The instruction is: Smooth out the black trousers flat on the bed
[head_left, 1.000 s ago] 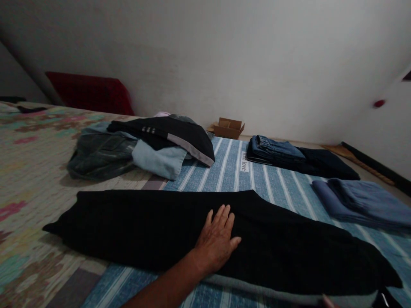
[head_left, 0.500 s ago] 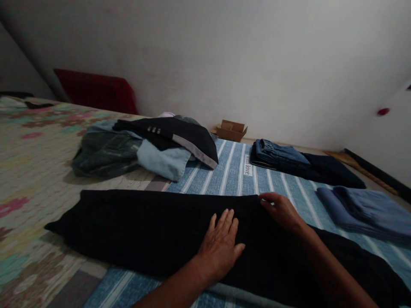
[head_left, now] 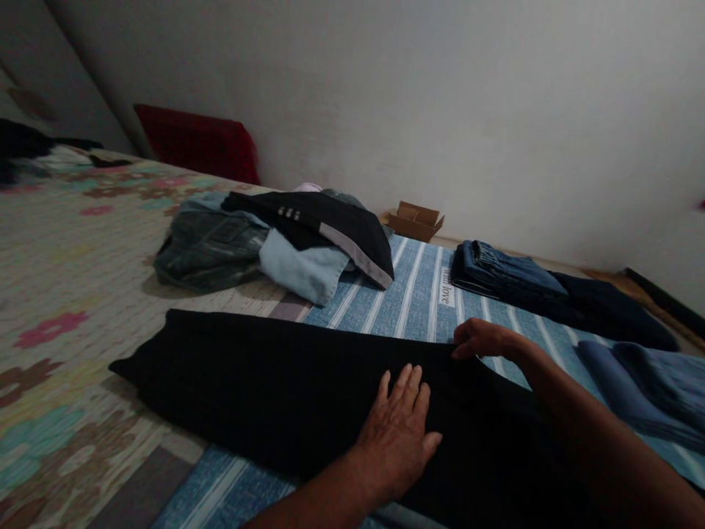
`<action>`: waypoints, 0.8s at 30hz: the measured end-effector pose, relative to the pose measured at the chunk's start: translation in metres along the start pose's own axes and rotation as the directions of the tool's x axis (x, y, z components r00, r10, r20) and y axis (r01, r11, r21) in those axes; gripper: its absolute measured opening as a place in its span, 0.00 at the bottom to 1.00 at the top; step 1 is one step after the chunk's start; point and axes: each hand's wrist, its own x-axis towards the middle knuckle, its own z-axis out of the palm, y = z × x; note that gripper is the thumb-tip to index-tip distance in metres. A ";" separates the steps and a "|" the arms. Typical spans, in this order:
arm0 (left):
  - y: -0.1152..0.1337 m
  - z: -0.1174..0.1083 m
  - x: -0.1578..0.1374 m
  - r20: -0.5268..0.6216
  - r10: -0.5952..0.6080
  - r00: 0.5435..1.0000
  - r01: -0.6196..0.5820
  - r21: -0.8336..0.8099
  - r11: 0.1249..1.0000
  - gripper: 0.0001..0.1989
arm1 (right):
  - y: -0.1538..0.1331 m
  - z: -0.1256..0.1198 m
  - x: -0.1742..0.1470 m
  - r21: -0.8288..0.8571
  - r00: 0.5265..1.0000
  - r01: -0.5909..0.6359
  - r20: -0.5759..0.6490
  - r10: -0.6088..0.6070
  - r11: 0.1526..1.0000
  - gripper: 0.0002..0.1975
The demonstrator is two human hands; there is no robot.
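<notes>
Right grip [head_left: 483,339] newly forward, clamped on the black garment [head_left: 264,375] at far edge, left grip [head_left: 397,435] flat atop

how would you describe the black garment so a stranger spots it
Find the blue striped cloth below the pale wall. Across its near part, reaching onto the flowered cover at left, lies a long black garment. Unlike the rumpled pile beyond it, it is spread out, with the left hand flat on it and the right hand at its far edge.
</notes>
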 end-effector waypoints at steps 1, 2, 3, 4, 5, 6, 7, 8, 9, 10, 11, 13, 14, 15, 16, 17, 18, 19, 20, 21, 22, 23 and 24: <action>0.000 0.001 0.000 -0.004 0.001 1.000 -0.001 -0.002 1.000 0.31 | 0.000 -0.001 0.001 0.002 1.000 -0.009 0.030 0.009 1.000 0.12; 0.000 0.002 0.000 -0.009 0.001 1.000 -0.001 -0.004 1.000 0.31 | 0.000 -0.002 0.002 0.002 0.998 -0.016 0.057 0.016 1.000 0.13; -0.001 0.003 0.000 -0.014 0.001 1.000 -0.001 -0.005 1.000 0.31 | -0.001 -0.003 0.004 -0.001 0.996 -0.023 0.084 0.023 1.000 0.14; -0.001 0.004 0.000 -0.019 0.000 1.000 0.000 -0.007 1.000 0.31 | -0.002 -0.004 0.005 -0.006 0.993 -0.029 0.111 0.029 1.000 0.15; -0.001 0.004 0.000 -0.023 0.000 1.000 0.000 -0.008 1.000 0.31 | -0.003 -0.005 0.007 -0.012 0.990 -0.034 0.138 0.035 0.999 0.15; -0.001 0.005 0.000 -0.024 -0.001 1.000 0.000 -0.009 1.000 0.31 | -0.004 -0.005 0.008 -0.018 0.986 -0.037 0.165 0.039 0.999 0.14; -0.001 0.005 0.000 -0.024 -0.001 1.000 0.001 -0.010 1.000 0.32 | -0.005 -0.006 0.010 -0.023 0.981 -0.039 0.189 0.043 0.999 0.13; -0.001 0.006 0.000 -0.023 -0.001 1.000 0.001 -0.010 1.000 0.32 | -0.006 -0.006 0.012 -0.025 0.977 -0.042 0.210 0.046 0.999 0.12; -0.001 0.006 0.000 -0.022 -0.001 1.000 0.001 -0.010 1.000 0.32 | -0.006 -0.007 0.013 -0.025 0.973 -0.045 0.224 0.050 0.999 0.12; -0.001 0.006 0.000 -0.021 -0.001 1.000 0.000 -0.008 1.000 0.32 | -0.007 -0.007 0.014 -0.024 0.971 -0.049 0.235 0.053 0.999 0.12; 0.000 0.005 0.000 -0.020 0.000 1.000 -0.001 -0.007 1.000 0.32 | -0.007 -0.007 0.015 -0.022 0.968 -0.053 0.243 0.056 0.998 0.12; 0.000 0.004 -0.001 -0.016 0.002 1.000 -0.002 -0.004 1.000 0.32 | -0.007 -0.008 0.015 -0.010 0.966 -0.060 0.251 0.060 0.998 0.13; 0.001 0.003 -0.001 -0.012 0.003 1.000 -0.003 -0.004 1.000 0.31 | -0.007 -0.009 0.015 0.000 0.966 -0.062 0.251 0.060 0.998 0.13; 0.001 0.002 -0.001 -0.008 0.002 1.000 -0.002 -0.006 1.000 0.31 | -0.007 -0.010 0.014 0.014 0.967 -0.063 0.248 0.058 0.998 0.13; 0.001 0.001 -0.001 -0.004 0.001 1.000 -0.001 -0.009 1.000 0.31 | -0.007 -0.011 0.013 0.030 0.969 -0.063 0.242 0.054 0.998 0.13; 0.002 0.000 -0.001 0.001 0.000 1.000 0.000 -0.013 1.000 0.31 | -0.007 -0.012 0.012 0.047 0.971 -0.060 0.233 0.048 0.997 0.13; 0.002 -0.001 -0.001 0.005 -0.001 1.000 0.001 -0.019 1.000 0.31 | -0.007 -0.012 0.010 0.064 0.973 -0.057 0.225 0.041 0.996 0.13; 0.002 -0.002 -0.001 0.008 -0.003 1.000 0.003 -0.024 1.000 0.31 | -0.007 -0.012 0.009 0.080 0.975 -0.054 0.219 0.035 0.995 0.14; 0.003 -0.002 -0.001 0.010 -0.003 1.000 0.004 -0.029 1.000 0.31 | -0.006 -0.012 0.008 0.093 0.975 -0.053 0.218 0.032 0.994 0.14; 0.003 -0.002 -0.001 0.011 -0.005 1.000 0.005 -0.033 0.999 0.31 | -0.006 -0.012 0.008 0.104 0.975 -0.054 0.222 0.030 0.993 0.14; 0.003 -0.002 -0.001 0.013 -0.006 1.000 0.006 -0.034 0.999 0.31 | -0.007 -0.011 0.007 0.112 0.972 -0.058 0.232 0.030 0.992 0.15; 0.003 -0.003 -0.001 0.014 -0.008 1.000 0.009 -0.035 0.999 0.31 | -0.007 -0.010 0.007 0.117 0.969 -0.062 0.247 0.032 0.991 0.15; 0.003 -0.003 -0.002 0.015 -0.010 1.000 0.010 -0.035 0.999 0.31 | -0.007 -0.009 0.008 0.119 0.964 -0.067 0.262 0.034 0.991 0.15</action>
